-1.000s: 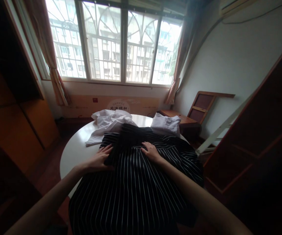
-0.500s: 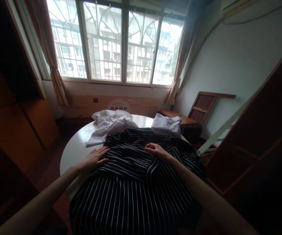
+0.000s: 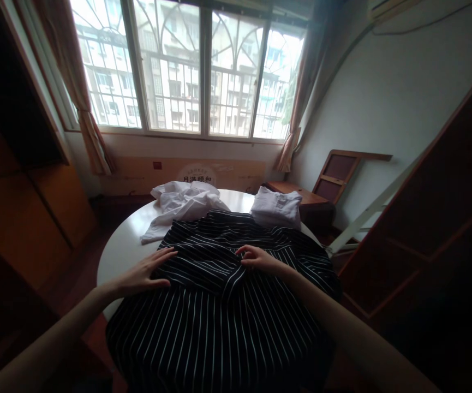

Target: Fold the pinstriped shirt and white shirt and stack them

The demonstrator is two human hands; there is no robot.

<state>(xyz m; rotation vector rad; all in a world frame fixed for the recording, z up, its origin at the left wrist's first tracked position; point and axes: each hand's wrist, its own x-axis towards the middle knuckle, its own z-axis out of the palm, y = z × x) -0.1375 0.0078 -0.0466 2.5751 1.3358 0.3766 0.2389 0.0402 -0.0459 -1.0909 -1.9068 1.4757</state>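
Observation:
A black shirt with white stripes (image 3: 219,327) lies spread over a round white table (image 3: 115,251), its lower part hanging over the near edge. One sleeve (image 3: 207,267) is folded across the body, with its cuff end near the middle. My left hand (image 3: 148,272) rests at the shirt's left edge, fingers stretched out and thumb apart. At the cuff end of the sleeve, my right hand (image 3: 258,259) has its thumb and fingers pinched on the cloth. Its fingertips partly cover what they grip.
Behind the shirt sit a crumpled white garment (image 3: 186,202) on the left and a folded white garment (image 3: 276,207) on the right. A wooden chair (image 3: 336,174) stands by the right wall. Dark wooden furniture (image 3: 419,234) slants along my right side.
The folded sleeve's cuff end has shifted left and toward me, with my right hand now pinching there. My left hand has slid slightly left, its fingers still spread.

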